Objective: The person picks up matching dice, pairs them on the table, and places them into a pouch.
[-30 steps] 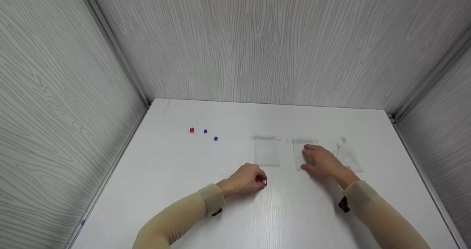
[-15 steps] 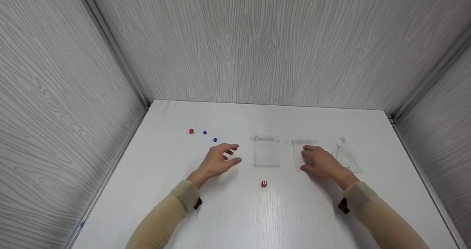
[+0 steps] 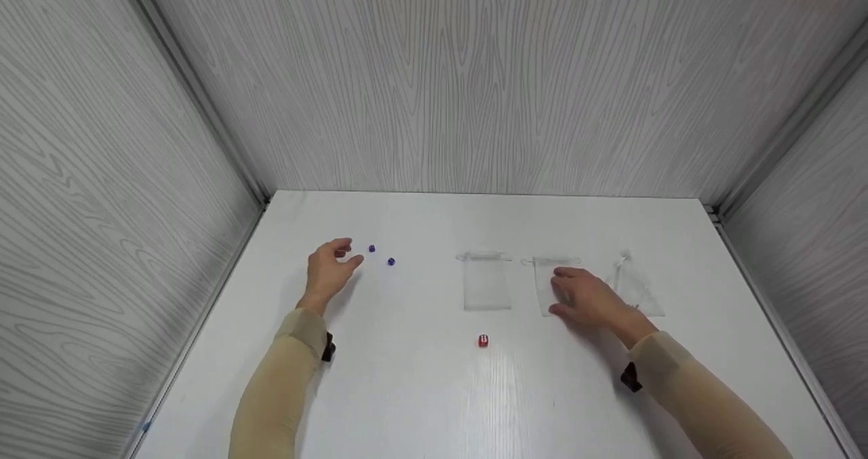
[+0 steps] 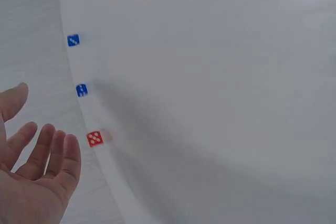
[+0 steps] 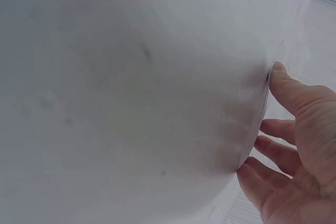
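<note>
My left hand (image 3: 328, 270) is over the left part of the table, thumb and fingers apart with nothing held. In the left wrist view a red die (image 4: 94, 138) lies just beyond its fingertips; the head view hides that die. Two small blue dice (image 3: 371, 248) lie to the right of this hand. My right hand (image 3: 588, 298) rests its fingertips on a sheer drawstring pouch (image 3: 544, 286), covering part of it. Another red die (image 3: 483, 341) sits at the front middle, below a second flat sheer pouch (image 3: 487, 286).
Right of my right hand lies a third sheer pouch (image 3: 637, 289), gathered at its neck. Grey wood-patterned panels (image 3: 434, 86) stand around the white table (image 3: 407, 391) at the back and both sides.
My left hand has let go of a red die at the front middle and moved left and away to the other red die. The right hand stays on its pouch.
</note>
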The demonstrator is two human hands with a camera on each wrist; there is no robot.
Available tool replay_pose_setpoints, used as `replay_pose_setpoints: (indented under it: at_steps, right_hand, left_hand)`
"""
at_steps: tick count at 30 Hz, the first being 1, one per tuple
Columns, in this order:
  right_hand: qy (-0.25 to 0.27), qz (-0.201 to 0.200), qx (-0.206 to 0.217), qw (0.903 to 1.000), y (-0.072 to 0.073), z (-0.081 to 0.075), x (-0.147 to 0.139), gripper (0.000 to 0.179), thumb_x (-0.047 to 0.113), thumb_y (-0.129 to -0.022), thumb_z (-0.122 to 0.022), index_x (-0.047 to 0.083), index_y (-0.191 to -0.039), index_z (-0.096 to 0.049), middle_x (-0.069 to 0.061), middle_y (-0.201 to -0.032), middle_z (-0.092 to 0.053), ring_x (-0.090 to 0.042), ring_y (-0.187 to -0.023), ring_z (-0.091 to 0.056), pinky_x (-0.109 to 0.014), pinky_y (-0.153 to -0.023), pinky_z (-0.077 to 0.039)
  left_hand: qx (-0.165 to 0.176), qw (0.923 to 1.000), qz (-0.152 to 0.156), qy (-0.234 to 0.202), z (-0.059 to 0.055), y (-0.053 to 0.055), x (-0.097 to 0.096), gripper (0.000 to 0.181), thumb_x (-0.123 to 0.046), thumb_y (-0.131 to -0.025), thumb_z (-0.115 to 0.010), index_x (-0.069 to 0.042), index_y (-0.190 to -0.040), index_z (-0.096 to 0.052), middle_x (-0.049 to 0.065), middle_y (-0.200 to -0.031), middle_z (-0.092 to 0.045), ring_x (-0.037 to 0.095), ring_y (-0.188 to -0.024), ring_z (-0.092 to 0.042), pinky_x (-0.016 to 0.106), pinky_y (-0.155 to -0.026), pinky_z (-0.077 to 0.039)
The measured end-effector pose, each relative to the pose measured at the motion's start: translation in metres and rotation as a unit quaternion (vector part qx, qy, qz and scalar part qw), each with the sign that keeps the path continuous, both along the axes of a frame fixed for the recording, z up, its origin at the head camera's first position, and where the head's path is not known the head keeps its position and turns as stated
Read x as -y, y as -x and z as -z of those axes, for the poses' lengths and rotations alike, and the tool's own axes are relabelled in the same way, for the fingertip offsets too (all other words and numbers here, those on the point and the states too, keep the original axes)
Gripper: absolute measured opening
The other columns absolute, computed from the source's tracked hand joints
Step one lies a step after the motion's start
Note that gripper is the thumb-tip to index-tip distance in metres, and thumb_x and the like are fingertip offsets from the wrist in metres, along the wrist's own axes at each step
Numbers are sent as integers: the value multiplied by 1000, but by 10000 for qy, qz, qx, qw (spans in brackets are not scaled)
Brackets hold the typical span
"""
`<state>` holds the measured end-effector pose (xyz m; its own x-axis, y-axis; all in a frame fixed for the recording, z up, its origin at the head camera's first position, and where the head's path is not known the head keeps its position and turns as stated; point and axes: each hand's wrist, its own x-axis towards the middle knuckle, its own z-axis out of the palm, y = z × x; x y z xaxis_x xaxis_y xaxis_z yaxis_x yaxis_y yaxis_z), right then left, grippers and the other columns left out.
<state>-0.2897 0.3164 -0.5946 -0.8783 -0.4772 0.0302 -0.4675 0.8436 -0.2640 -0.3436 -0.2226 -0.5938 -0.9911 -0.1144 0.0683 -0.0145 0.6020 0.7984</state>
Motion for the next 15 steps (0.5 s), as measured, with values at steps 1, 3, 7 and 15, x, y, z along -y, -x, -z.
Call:
replay_pose_setpoints:
  at_steps: [1,3,7,15]
  right_hand:
    - [-10,-9,-26,10000,1,-1,0,61,25,-102,-83,-12,-146,-65,-33,-159,-61,-54,-150,-57,-66,-126,-46]
    - [-9,9,-23,10000,3,-2,0,61,24,-101,-84,-12,-146,-65,-33,-159,-62,-54,-150,-57,-66,-126,-46]
    - [-46,39,94,9999,3,-2,0,62,26,-103,-82,-12,-148,-64,-32,-161,-60,-54,-152,-55,-66,-127,-45]
    - [-59,126,181,9997,2,1,-1,62,26,-104,-81,-10,-151,-62,-30,-163,-59,-52,-154,-54,-65,-129,-43]
  left_hand:
    - [66,9999,-88,15,1,5,4,54,-18,-106,-76,2,-155,-62,24,-152,-68,42,-143,-63,55,-124,-51]
    - [159,9996,-220,38,3,13,9,55,-16,-107,-74,2,-156,-61,26,-153,-67,43,-143,-63,55,-124,-51]
    - [441,9981,-440,15,7,24,16,53,-13,-108,-72,3,-157,-59,27,-153,-67,42,-141,-66,53,-122,-55]
    - [998,9911,-735,-488,-6,18,6,51,-14,-114,-65,0,-161,-56,25,-157,-61,40,-148,-58,51,-130,-48]
